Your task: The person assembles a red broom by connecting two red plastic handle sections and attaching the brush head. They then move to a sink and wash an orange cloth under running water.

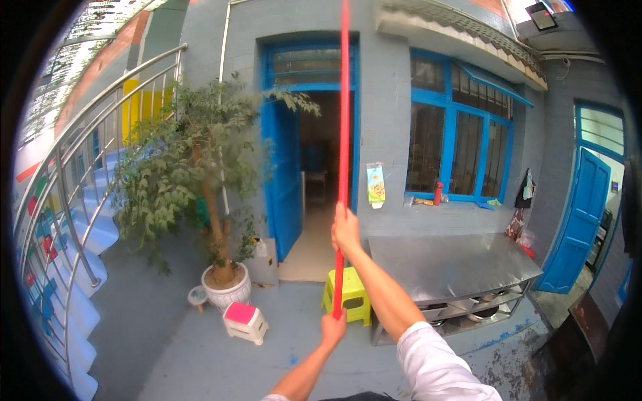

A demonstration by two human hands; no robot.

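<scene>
A long red pole [344, 120] stands almost upright in front of me, its top running out of the picture. My right hand [345, 230] is wrapped round it at mid-height. Lower down, my left hand [333, 327] grips the pole close to its bottom end. Whatever the pole carries at its top is out of view. Behind its lower part is a yellow-green plastic stool [358, 294], partly covered by the pole and my right forearm.
A potted tree [224, 294] and a small pink-topped stool [246, 323] stand left, near railed stairs [90, 227]. A metal table [455, 267] is at the right, below a blue-framed window [461, 134]. Ahead, a blue door [284, 180] stands open. An eave [461, 33] overhangs the window.
</scene>
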